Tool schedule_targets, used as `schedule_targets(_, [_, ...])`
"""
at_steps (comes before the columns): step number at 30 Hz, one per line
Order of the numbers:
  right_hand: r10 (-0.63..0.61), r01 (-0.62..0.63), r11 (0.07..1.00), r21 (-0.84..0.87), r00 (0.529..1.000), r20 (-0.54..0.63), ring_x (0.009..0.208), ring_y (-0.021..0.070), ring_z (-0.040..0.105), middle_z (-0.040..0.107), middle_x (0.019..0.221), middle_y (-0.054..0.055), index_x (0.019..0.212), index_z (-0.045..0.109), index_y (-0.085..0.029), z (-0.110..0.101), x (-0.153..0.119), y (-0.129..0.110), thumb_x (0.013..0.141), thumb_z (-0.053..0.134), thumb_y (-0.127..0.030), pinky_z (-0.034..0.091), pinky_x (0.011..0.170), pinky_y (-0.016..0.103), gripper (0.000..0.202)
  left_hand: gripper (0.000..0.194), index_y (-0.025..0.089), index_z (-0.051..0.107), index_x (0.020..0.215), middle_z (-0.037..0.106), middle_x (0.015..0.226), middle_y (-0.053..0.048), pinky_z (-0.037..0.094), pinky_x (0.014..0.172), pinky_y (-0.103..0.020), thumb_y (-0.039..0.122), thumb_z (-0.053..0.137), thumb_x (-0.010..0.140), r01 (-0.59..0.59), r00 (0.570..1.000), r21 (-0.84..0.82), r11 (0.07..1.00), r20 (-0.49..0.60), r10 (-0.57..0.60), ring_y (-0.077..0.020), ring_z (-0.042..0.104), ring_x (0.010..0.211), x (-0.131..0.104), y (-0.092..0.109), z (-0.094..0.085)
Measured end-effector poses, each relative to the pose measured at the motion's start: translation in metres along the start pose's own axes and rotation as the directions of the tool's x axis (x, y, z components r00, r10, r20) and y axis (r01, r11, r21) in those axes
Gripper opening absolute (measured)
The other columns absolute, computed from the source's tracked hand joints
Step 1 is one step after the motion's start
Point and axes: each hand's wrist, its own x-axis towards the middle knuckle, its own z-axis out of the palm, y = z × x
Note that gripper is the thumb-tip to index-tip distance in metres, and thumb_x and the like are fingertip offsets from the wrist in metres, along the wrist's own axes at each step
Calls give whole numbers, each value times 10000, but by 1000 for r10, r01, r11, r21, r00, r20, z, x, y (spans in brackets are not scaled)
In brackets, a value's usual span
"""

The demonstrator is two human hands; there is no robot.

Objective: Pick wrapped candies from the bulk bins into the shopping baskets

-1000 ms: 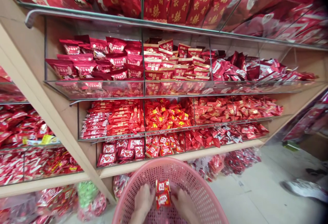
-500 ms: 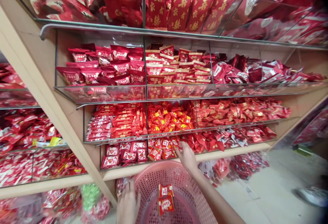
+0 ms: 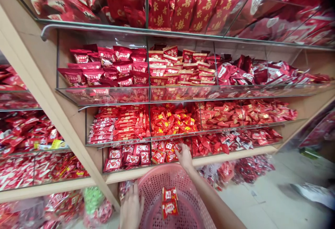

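Observation:
A pink perforated basket [image 3: 154, 178] stands below the shelves, with red-and-gold candy packets [image 3: 170, 207] lying on its bottom. My left hand [image 3: 132, 204] is on the basket's left rim, its fingers wrapped over the edge. At the lowest shelf, my right hand [image 3: 184, 156] reaches over the basket's far rim into the bin of red-and-white packets [image 3: 163, 150]. Its fingers are bent and close together at the packets; whether one is between them is too small to tell.
Shelves of red packets rise above, with glass fronts [image 3: 110, 96]. A wooden post [image 3: 52, 110] slants at left. Bagged sweets [image 3: 248, 169] lie under the bottom ledge [image 3: 235, 155]. On the floor at right is a person's shoe [image 3: 314, 192].
My right hand has moved slightly left, deeper over the candy bin. The shoe at right has shifted left. My left hand and the basket are almost unchanged.

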Motion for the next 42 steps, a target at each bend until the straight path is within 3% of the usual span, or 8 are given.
schedule_targets(6, [-24,30,992,125,999,-46,639,147,534,568,842,69,898,554,-154,5,0,8,716,501,-219,439,672,288,200,434,131,380,1244,557,1115,-104,427,814,-299,237,309,829,-14,1000,-17,1000,-8,14,-180,545,983,-1,0,-1])
schedule_targets(11, [-87,85,963,258,996,-5,567,111,495,527,927,78,933,528,-162,1,-6,7,729,492,-257,444,623,278,228,431,135,387,1241,545,1138,-107,429,812,-303,234,308,829,-9,1000,-24,1000,-6,9,-181,542,993,-1,1,-2])
schedule_targets(19, [-28,14,956,295,999,44,491,130,470,447,533,-67,958,465,-169,4,-12,15,723,520,-296,390,525,248,273,433,138,384,1244,547,1138,-108,410,854,-304,226,323,825,-9,1000,-21,1000,0,9,-180,521,1036,0,1,-3])
schedule_targets(23, [-107,105,960,259,994,-8,564,138,503,510,634,-29,1038,455,-172,-10,-19,0,769,472,-285,424,589,270,293,438,123,379,1247,540,1152,-113,413,860,-317,235,308,830,-4,999,-13,1000,33,5,-187,522,1035,1,2,-4])
schedule_targets(27, [-298,296,945,138,955,-9,822,182,543,573,978,68,1226,366,-203,-34,-30,-21,793,460,-265,431,770,354,448,443,118,368,1254,541,1146,-112,419,851,-315,246,306,834,-11,999,-10,1000,30,11,-190,519,1034,1,2,-6])
schedule_targets(32, [-399,406,914,22,886,234,1054,236,459,526,1166,90,1262,365,-231,-50,-58,-28,791,467,-218,358,898,416,482,429,124,378,1243,550,1131,-106,416,841,-302,250,306,839,-27,1000,-4,1000,2,27,-182,529,1003,-1,2,-7])
schedule_targets(37, [-378,470,882,-23,737,561,1121,224,443,525,1202,59,1277,370,-253,-37,-94,-8,763,462,-154,332,947,381,531,422,126,386,1234,552,1112,-107,427,816,-306,256,298,842,-35,999,6,999,-10,35,-184,539,977,-2,3,-8])
schedule_targets(42, [-300,485,868,-109,685,664,1110,228,464,550,1180,71,1268,393,-241,-23,-109,7,725,469,-103,332,949,380,566,426,136,377,1242,552,1105,-99,423,823,-301,267,292,845,-34,999,4,999,-3,34,-183,539,981,-3,2,-7])
